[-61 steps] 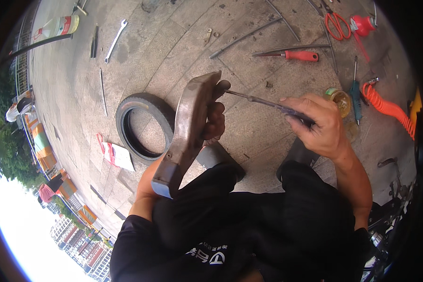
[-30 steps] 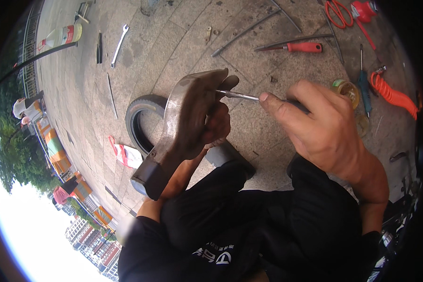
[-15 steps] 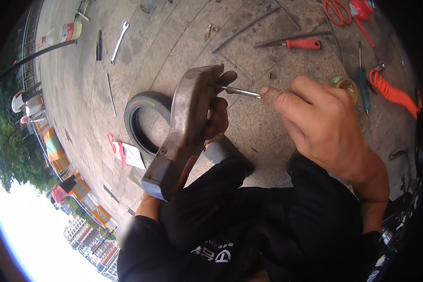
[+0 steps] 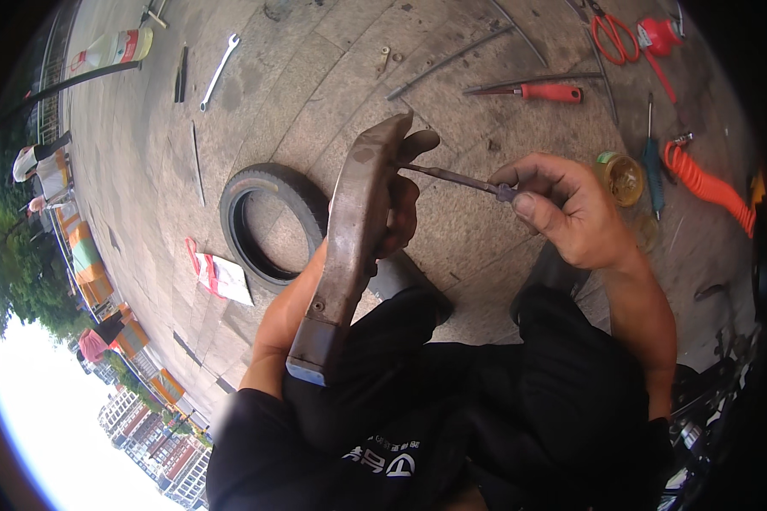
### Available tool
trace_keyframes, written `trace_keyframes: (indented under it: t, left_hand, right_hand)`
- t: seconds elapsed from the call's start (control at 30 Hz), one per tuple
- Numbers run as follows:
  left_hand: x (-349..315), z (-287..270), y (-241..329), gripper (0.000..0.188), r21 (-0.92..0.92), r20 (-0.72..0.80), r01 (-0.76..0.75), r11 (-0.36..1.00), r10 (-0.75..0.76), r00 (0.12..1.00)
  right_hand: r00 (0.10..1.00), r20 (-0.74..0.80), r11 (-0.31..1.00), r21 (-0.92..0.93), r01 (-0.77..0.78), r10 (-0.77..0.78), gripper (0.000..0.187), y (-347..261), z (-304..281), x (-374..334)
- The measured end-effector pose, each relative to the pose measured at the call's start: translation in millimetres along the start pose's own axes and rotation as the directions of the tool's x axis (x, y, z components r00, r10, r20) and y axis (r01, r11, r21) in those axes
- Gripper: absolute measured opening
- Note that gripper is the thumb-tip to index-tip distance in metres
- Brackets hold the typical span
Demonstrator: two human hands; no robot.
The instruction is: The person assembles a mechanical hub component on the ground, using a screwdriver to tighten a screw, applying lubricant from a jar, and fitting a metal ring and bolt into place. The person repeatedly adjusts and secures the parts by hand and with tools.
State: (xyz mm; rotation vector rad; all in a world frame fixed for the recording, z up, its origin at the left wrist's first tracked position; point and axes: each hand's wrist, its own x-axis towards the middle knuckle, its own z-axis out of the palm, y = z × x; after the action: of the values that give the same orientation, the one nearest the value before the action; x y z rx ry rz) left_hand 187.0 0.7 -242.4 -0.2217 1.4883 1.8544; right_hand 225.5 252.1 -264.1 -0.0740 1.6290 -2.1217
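My left hand (image 4: 403,215) is closed round the back of a long, curved, brown-grey cover (image 4: 354,226). That cover stands tilted above my lap, with a bluish-grey block at its lower end and a small screw hole near it. In my right hand (image 4: 578,209) the thumb and fingers pinch the dark handle end of a screwdriver (image 4: 453,176). Its shaft points left, and the tip meets the inner side of the cover near the upper end, beside my left thumb. The cover hides part of my left palm and the exact contact point.
A black tyre (image 4: 233,223) lies behind the cover, beside a red-and-white packet (image 4: 223,278). Farther off are a wrench (image 4: 219,72), a red-handled screwdriver (image 4: 550,92), metal rods, red-handled scissors (image 4: 614,39), a jar (image 4: 619,179) and an orange coiled hose (image 4: 709,189).
My right hand has turned and drawn back along the screwdriver, so more of the shaft and its handle end show. The cover has become more upright and shifted slightly right.
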Motion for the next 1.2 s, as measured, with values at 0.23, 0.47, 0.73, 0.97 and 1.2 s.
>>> trace_keyframes:
  t: [0.23,0.47,0.73,0.97,1.2]
  left_hand:
    - [21.2,-32.5,-16.5,0.068,-0.5,0.231,0.165,0.85,-0.053,0.972]
    - [9.9,-33.9,-14.0,0.052,-0.285,0.113,0.11,0.952,-0.081,0.99]
    - [7.5,-21.9,-11.1,0.055,-0.268,0.096,0.107,0.957,-0.084,0.992]
    - [6.1,-20.5,-4.6,0.06,-0.119,0.143,-0.003,0.993,0.02,0.989]
    - [5.6,-32.3,0.6,0.054,0.073,0.343,-0.135,0.988,0.102,0.934]
  right_hand:
    - [0.969,-0.094,0.841,-0.52,0.146,-0.226,0.024,8.5,2.9,0.7]
    - [0.93,0.054,0.704,-0.638,0.311,-0.362,0.034,20.1,-9.8,-2.0]
    - [0.886,0.025,0.651,-0.668,0.36,-0.464,0.043,49.9,-6.3,-4.5]
    - [0.948,0.057,0.802,-0.518,0.297,-0.314,0.037,53.9,-12.4,-9.8]
    - [0.975,0.222,0.991,-0.124,0.048,-0.019,0.026,40.6,-27.9,-6.1]
